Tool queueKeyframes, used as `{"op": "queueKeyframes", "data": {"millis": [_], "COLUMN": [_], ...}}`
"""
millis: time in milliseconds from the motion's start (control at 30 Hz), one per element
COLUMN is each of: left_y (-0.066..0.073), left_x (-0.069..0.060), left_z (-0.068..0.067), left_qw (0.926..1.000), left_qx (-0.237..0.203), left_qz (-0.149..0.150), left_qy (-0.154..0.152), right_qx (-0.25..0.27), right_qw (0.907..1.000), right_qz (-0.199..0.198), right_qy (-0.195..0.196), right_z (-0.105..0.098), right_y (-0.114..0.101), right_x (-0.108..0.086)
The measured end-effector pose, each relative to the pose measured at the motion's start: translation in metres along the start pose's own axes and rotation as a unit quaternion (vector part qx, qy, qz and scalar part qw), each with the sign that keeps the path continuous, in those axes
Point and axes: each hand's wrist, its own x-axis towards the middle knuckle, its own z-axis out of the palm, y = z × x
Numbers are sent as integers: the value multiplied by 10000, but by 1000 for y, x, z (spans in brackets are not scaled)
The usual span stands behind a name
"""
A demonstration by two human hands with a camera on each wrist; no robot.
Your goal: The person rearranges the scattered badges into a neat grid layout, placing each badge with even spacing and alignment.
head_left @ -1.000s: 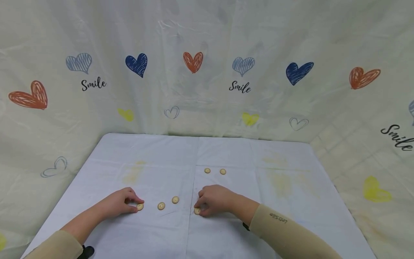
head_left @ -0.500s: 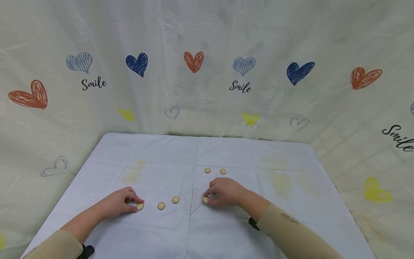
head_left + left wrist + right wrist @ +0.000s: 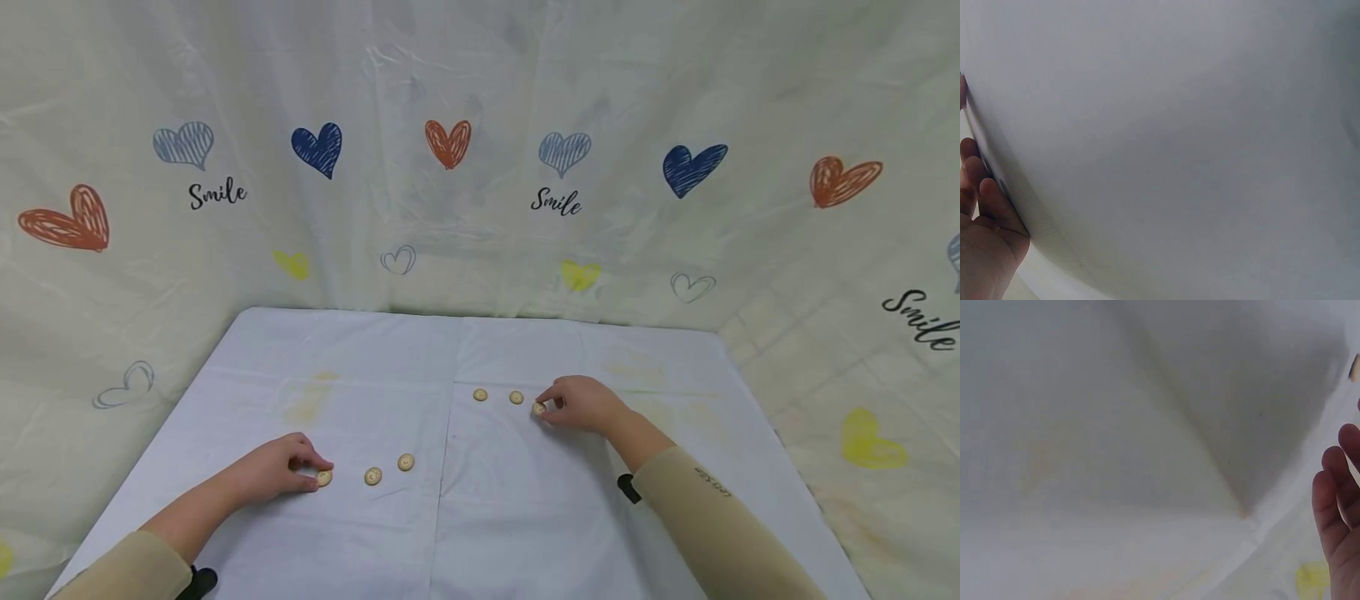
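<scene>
Between thumb and index finger my left hand (image 3: 277,470) pinches a round wooden button (image 3: 324,478) at the left of the table. Two more buttons lie to its right, a nearer one (image 3: 372,476) and a slightly farther one (image 3: 406,462). Farther back, my right hand (image 3: 587,404) pinches another button (image 3: 538,409), close to the table surface. Just left of it are two buttons side by side, one (image 3: 516,397) close by and one (image 3: 480,394) farther left. In the left wrist view the left hand's curled fingers (image 3: 996,203) show at the edge, the button hidden.
A white cloth (image 3: 510,517) with creases and faint yellow stains covers the table. Behind it and at both sides hangs a pale curtain (image 3: 495,242) printed with hearts and "Smile".
My right hand has carried its button from the near middle of the table back and to the right, beside the two far buttons. The left hand stays in place with its button.
</scene>
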Motion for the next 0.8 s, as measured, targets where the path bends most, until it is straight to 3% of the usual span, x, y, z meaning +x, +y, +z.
{"op": "queueKeyframes", "data": {"millis": [233, 567, 800], "left_y": [2, 3, 3], "left_x": [-1, -1, -1], "left_z": [0, -1, 0], "left_qw": [9999, 9999, 9999], "left_qx": [-33, -28, -23], "left_qz": [-120, -163, -139], "left_qy": [20, -16, 18], "right_qx": [-95, -616, -342], "right_qw": [9990, 9979, 9986], "right_qz": [440, 177, 394], "right_qy": [-84, -51, -82], "right_z": [-3, 2, 1], "right_y": [21, 23, 23], "right_x": [6, 12, 13]}}
